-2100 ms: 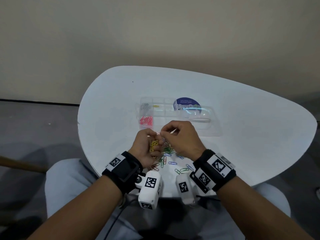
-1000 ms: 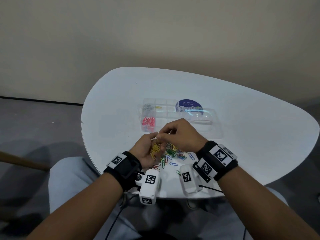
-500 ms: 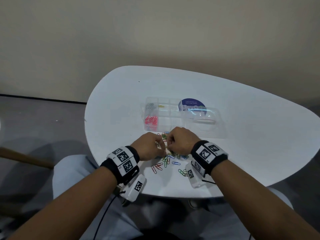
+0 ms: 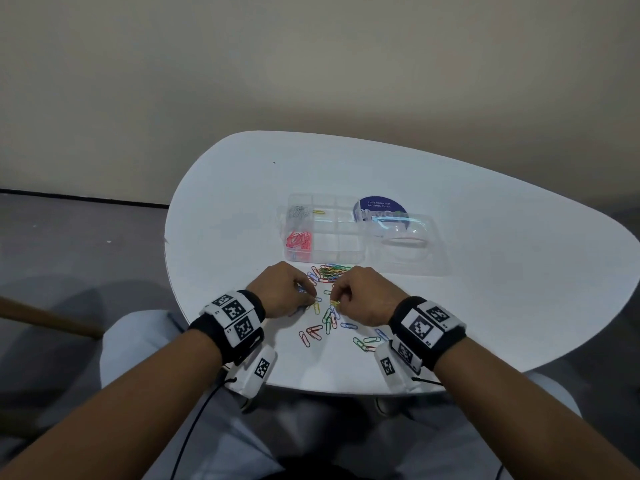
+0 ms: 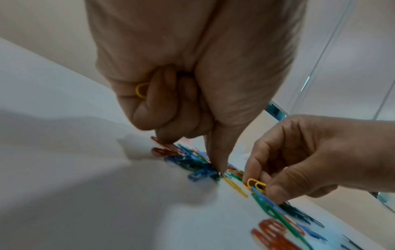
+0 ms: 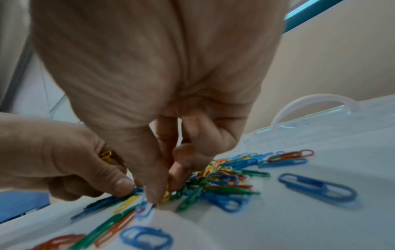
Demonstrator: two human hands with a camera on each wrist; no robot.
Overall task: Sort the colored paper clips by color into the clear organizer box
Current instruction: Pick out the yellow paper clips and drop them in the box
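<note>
Loose paper clips [image 4: 313, 332] in red, green and blue are spread on the white bench [image 4: 485, 271], on the near side of the clear organizer box [image 4: 323, 233]. Just past them, the left hand [image 4: 285, 291] is curled shut, and yellow clips [image 5: 141, 90] are held inside it. Its thumb is pressed down on the bench among the clips. Close beside it, one yellow clip [image 5: 255, 184] is pinched by the right hand [image 4: 365, 294]. Between the hands and the box, a mixed pile of clips [image 4: 330, 271] is heaped. In the box, pink clips [image 4: 299, 240] are kept in the near left part and silver clips [image 4: 299, 212] behind them. The clear lid [image 4: 401, 242] is laid open on its right.
</note>
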